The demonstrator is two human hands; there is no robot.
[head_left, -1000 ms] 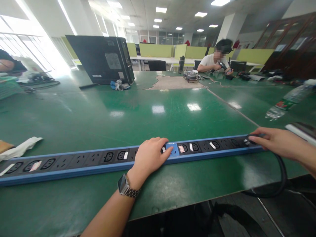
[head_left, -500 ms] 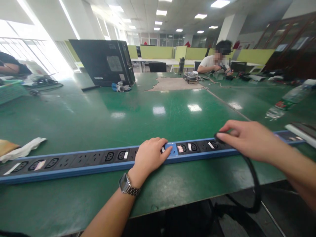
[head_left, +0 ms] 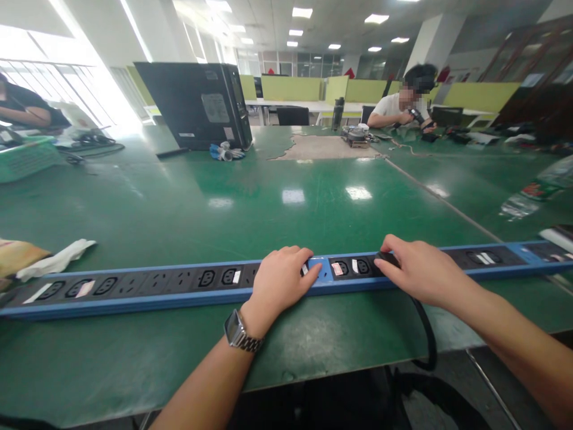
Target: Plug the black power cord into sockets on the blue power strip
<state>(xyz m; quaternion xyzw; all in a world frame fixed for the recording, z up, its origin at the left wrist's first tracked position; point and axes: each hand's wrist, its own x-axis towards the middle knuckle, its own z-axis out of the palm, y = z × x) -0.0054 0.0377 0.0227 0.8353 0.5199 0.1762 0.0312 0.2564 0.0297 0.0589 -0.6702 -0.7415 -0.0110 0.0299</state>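
A long blue power strip [head_left: 183, 294] with black socket panels and small white labels lies across the green table. My left hand [head_left: 281, 279], with a watch [head_left: 236, 329] on its wrist, grips the strip near its middle, by a blue section. My right hand [head_left: 418, 269] pinches a black plug [head_left: 388, 258] between thumb and fingers, down at the sockets right of that section. Whether the plug is seated in a socket is hidden by the hand. From it a black cable [head_left: 428, 334] hangs over the table's front edge.
A black computer case [head_left: 192, 107] stands at the back left, with gloves [head_left: 226, 152] beside it. A plastic bottle [head_left: 532, 194] lies on the right. A green basket [head_left: 27, 158] and white cloth [head_left: 58, 260] are on the left. A person [head_left: 405, 107] sits across the table.
My right hand has moved left and down with the plug, onto the strip's sockets. My left hand stays on the strip. The whole view has shifted slightly.
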